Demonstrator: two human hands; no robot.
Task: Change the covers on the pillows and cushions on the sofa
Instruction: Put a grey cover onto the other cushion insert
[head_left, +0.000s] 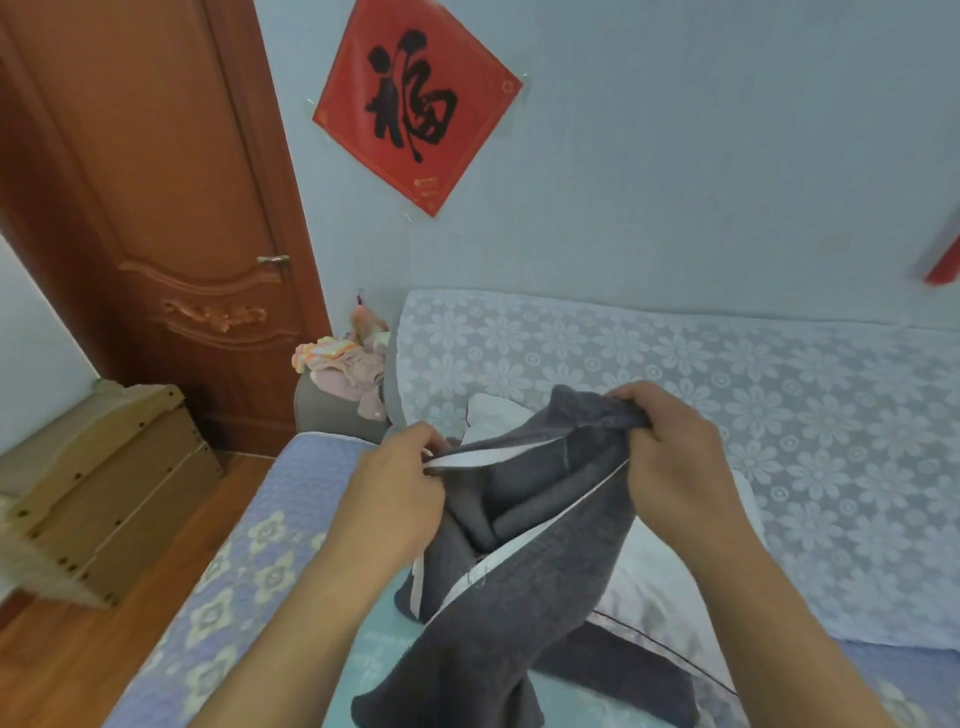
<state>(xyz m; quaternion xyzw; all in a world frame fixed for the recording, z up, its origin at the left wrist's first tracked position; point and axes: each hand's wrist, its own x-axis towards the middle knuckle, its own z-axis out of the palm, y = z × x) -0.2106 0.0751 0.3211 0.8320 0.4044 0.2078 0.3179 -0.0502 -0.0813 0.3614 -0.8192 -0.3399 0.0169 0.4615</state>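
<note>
A dark grey cushion cover with a white zip band hangs in front of me, its mouth held apart. My left hand pinches the left end of the opening by the white band. My right hand grips the bunched right edge of the opening, higher up. Behind and under the cover lies a white pillow with dark piping, on the sofa seat. Another white corner shows behind the cover against the backrest. The cover's lower end drapes onto the seat.
The sofa has a pale floral lace backrest and a blue floral seat cover. A pile of pink clothes sits on the left armrest. A wooden crate stands on the floor at left, before a brown door.
</note>
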